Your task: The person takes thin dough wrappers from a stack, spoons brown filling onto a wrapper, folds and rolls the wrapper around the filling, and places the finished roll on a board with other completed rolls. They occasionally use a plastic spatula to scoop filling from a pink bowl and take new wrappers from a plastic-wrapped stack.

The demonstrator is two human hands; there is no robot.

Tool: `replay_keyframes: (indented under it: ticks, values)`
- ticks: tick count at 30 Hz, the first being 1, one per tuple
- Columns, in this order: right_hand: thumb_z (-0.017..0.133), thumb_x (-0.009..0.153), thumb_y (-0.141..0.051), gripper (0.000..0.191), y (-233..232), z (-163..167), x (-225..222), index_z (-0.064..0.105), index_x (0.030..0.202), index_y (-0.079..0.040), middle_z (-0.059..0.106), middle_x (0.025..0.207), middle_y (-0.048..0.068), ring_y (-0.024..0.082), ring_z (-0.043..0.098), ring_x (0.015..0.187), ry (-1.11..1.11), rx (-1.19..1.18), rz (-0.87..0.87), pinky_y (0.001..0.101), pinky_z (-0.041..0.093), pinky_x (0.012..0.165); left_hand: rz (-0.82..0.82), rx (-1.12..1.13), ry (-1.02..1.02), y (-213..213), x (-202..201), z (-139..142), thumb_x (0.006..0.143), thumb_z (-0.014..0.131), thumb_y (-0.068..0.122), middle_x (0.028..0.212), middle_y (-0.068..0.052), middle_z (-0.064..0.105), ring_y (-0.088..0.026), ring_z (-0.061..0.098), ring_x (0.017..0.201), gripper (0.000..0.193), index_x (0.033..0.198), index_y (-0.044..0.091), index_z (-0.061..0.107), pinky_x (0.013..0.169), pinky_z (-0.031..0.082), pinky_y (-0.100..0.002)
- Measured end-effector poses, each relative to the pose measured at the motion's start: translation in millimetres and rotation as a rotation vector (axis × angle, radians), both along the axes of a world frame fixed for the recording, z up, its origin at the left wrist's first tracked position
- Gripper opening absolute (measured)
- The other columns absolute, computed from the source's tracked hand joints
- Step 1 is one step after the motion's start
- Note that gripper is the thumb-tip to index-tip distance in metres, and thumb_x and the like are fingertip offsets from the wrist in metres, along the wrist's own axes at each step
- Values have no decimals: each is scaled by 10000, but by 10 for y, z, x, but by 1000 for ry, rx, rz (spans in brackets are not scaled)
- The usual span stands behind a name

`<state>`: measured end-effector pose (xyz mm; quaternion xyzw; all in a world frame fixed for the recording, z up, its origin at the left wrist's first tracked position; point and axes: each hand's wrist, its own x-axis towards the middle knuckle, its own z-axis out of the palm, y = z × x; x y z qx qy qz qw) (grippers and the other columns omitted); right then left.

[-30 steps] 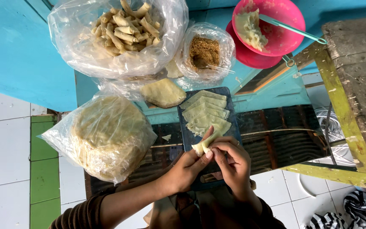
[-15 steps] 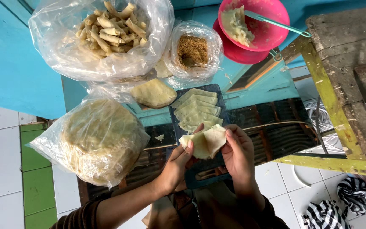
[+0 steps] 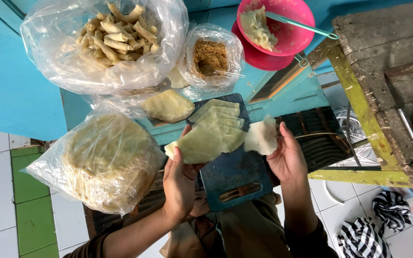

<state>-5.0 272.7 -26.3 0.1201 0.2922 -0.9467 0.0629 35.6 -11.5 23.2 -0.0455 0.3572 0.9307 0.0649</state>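
1. Left hand [image 3: 180,179]: raised over the blue cutting board [image 3: 235,177], fingers and thumb pinching a pale wrapper sheet [image 3: 199,145] by its near edge; the sheet lies flat and nearly level.
2. Right hand [image 3: 288,157]: palm open toward the camera, fingertips gripping a second, smaller wrapper piece [image 3: 261,136], held apart from the first.
3. Wrapper stack [image 3: 218,117]: fanned on the far end of the cutting board, just beyond both held sheets.
4. Left of the board: clear bag of round flat wrappers [image 3: 108,162].
5. Far side: large bag of rolled spring rolls [image 3: 113,36], small bag of brown filling [image 3: 210,56], pink bowl [image 3: 276,26] holding pale paste and a utensil.
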Motion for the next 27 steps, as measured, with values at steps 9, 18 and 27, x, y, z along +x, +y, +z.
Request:
replay_keyframes:
  ticks: [9,18,27]
  values:
    - [626,1048,-49,256,-578,325,133,664,1301,-47,782,1132,110,177,774,908,424,1720,-4,298,587,732,129,-11,44,-89,-36,121,1104,381,428,1509,-86,508,-165,567,1244,665,1633,30,317,1003,460,-314]
    - [644,900,110,442,-976,476,241,596,1331,27,669,1324,199,344,656,1260,1058,1921,142,413,580,1008,140,0,-17,-58,-55,73,1090,390,391,1504,-111,529,-204,575,1289,628,1602,30,351,1058,465,-363]
    - [630,868,138,462,-972,429,209,599,1320,43,664,1344,205,349,639,1288,1106,1846,189,417,569,1044,140,-2,-13,-66,-74,9,1096,392,388,1480,-104,545,-194,592,1243,627,1605,25,357,1023,475,-353]
